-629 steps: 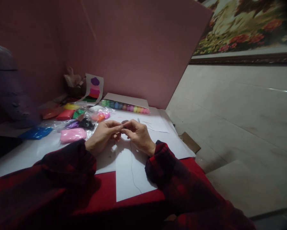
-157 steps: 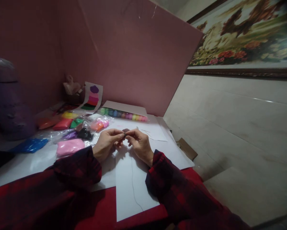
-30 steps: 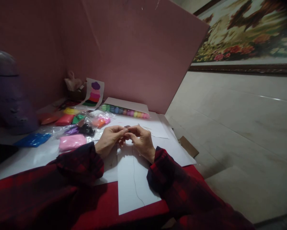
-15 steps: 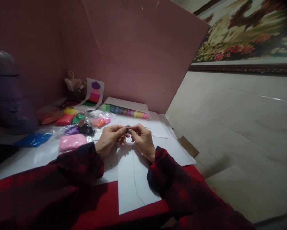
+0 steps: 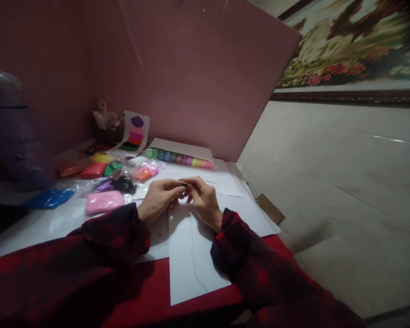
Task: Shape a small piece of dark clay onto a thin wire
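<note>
My left hand (image 5: pixel 159 197) and my right hand (image 5: pixel 204 199) meet fingertip to fingertip above the white paper. Between them they pinch a small piece of black clay (image 5: pixel 183 185), mostly covered by the fingers. Under the hands lies a white sheet (image 5: pixel 191 264) with a thin curved line drawn down it. Left of my left hand are a packet of pink clay (image 5: pixel 104 202) and an opened bag of black clay (image 5: pixel 124 184).
A blue packet (image 5: pixel 47 199), a red packet (image 5: pixel 93 170) and other clay bags spread over the left side. Behind them stands a colourful picture card (image 5: pixel 135 132) near a box of coloured pots (image 5: pixel 180 157). A purple bottle (image 5: pixel 16 136) stands far left; a pink panel (image 5: pixel 191 73) rises behind.
My fingertips have closed further together over the black clay, so less of it shows. The hands stay in nearly the same place, and nothing on the table has moved.
</note>
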Tool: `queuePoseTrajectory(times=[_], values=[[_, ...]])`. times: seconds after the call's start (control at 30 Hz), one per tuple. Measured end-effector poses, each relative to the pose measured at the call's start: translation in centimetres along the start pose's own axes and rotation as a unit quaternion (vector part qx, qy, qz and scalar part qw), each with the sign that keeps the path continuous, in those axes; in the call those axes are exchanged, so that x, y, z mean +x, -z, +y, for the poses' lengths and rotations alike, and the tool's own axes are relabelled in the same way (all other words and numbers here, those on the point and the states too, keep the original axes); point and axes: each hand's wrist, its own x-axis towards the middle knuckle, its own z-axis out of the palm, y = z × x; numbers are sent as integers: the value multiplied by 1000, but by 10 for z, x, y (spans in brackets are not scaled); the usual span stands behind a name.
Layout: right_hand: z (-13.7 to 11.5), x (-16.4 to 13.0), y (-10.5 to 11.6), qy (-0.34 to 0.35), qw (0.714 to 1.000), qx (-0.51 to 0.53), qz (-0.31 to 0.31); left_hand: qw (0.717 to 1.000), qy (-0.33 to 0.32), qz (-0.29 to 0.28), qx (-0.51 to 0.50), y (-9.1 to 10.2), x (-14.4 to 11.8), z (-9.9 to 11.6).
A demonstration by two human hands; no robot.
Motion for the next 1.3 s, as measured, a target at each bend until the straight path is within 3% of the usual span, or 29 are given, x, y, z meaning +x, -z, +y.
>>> queuePoseTrajectory(times=[0.3,0.6,0.83,1.13,1.3], values=[[-2,1,2,53,996,-70,5,999,6,28,-31,1,0,1],[-4,0,2,92,990,-109,22,998,8,6,-54,2,0,-2],[-4,1,2,74,992,-101,30,996,18,-22,-87,1,-1,-1],[-5,0,3,52,991,-115,38,996,10,6,-92,3,0,-5],[-4,1,2,43,991,-125,9,996,15,14,-82,2,1,-5]])
